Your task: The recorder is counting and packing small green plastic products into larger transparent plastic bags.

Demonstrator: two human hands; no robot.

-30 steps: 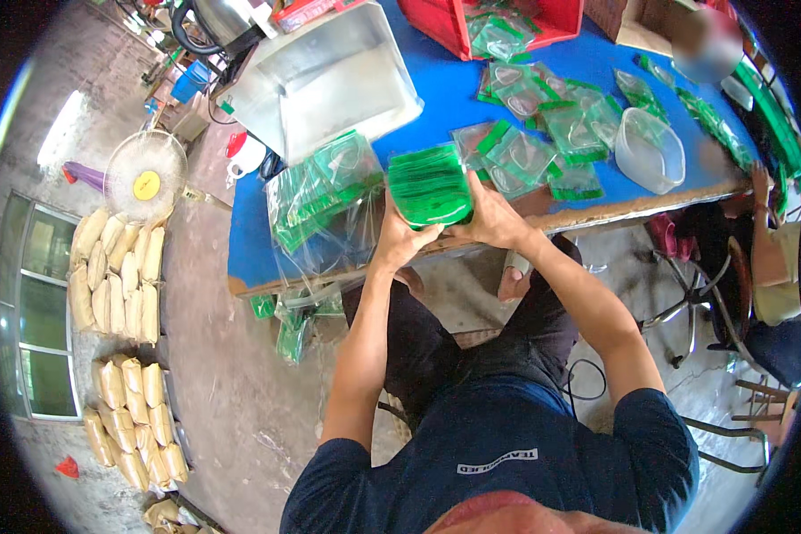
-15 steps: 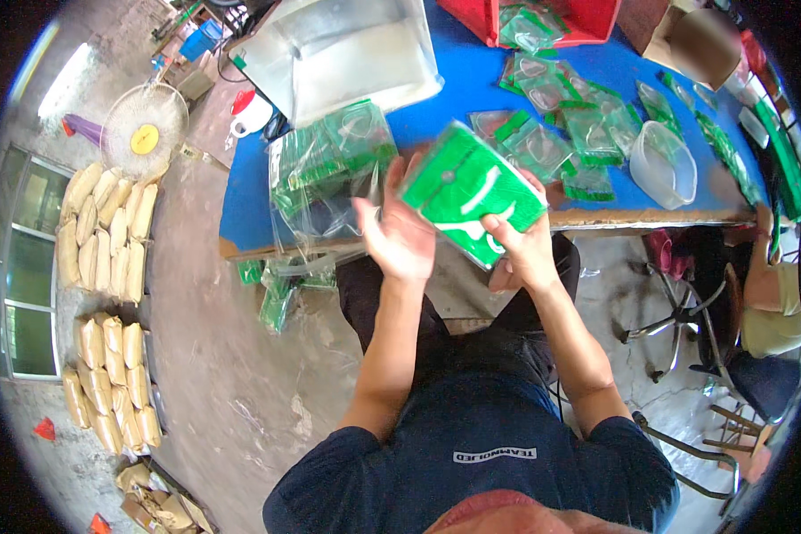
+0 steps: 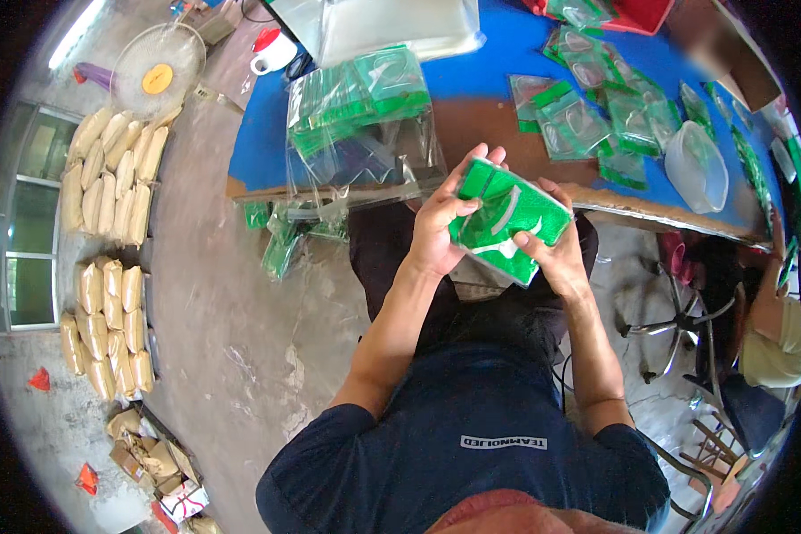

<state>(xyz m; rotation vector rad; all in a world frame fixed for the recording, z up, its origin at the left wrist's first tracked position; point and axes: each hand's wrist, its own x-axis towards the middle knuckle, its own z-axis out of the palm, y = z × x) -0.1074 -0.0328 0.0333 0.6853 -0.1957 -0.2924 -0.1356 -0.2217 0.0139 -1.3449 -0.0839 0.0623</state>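
Note:
Between my two hands is a small stack of green flat packets in clear sleeves [image 3: 498,214], tilted, held just off the table's front edge. My left hand [image 3: 438,227] grips its left side, thumb on top. My right hand [image 3: 562,258] clasps the lower right corner, thumb pressed on the top face. How many packets are in the stack I cannot tell. Left of my hands, a large clear plastic bag [image 3: 387,165] lies over the table edge, with green packets [image 3: 356,93] piled in its upper part. Several loose packets [image 3: 571,120] are spread on the table to the right.
The blue table [image 3: 258,147] has a worn brown front edge. On it are a translucent tub [image 3: 699,169], a red bin [image 3: 643,16] and pale plastic sheets [image 3: 396,31]. More packets [image 3: 280,245] hang below the edge. A wheeled chair base [image 3: 681,322] and another person [image 3: 774,343] are at right.
My left hand, open beside the stack before, has closed on its left side. Both hands and the stack have come nearer to me. The whole view has shifted, with the table now higher in it.

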